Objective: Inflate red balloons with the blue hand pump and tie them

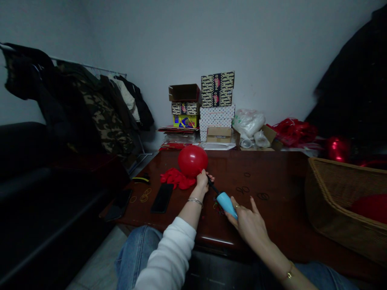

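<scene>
A round, inflated red balloon [192,160] sits just beyond my left hand [203,179]. The fingers of that hand are closed around the balloon's neck, where it meets the black nozzle end of a hand pump. The neck itself is hidden by my fingers. My right hand [249,221] grips the light blue body of the balloon pump [226,204] at its near end, with some fingers stretched out. A pile of limp red balloons [177,178] lies left of my left hand. Small colourful bits [218,206] lie on the table under the pump.
On the brown table [281,173] are a black phone [162,197], yellow rubber bands [145,195] and dark bands [242,189]. A wicker basket [320,193] holding something red [371,207] stands right. Stacked boxes [217,117] and plastic bags [249,123] line the back.
</scene>
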### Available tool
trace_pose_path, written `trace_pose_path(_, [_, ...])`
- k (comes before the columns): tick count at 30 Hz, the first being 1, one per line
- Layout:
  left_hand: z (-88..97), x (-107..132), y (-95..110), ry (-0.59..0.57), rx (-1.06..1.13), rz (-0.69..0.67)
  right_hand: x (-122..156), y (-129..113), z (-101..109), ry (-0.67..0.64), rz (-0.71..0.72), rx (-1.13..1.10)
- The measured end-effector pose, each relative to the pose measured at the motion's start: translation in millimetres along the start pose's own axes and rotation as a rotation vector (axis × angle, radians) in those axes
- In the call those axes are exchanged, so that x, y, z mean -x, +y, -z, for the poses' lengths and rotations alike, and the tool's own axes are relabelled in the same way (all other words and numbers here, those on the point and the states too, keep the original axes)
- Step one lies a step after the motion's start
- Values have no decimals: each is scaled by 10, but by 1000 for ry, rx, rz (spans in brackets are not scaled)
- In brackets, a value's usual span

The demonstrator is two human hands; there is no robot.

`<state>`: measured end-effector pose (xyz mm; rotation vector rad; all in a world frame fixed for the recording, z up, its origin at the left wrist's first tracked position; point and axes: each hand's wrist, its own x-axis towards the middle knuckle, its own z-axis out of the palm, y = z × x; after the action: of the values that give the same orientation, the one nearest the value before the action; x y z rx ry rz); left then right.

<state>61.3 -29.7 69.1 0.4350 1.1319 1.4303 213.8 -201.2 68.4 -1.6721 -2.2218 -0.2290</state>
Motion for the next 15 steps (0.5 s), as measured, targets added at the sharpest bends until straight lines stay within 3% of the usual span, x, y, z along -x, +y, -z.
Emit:
trace_pose_path(7, [-33,76,-64,-35,12,21,-224,-91,-40,-48,-22,45])
trace_pose_path(15, [-1,55,-95,-25,8,25,-245,-114,-84,-55,-40,31])
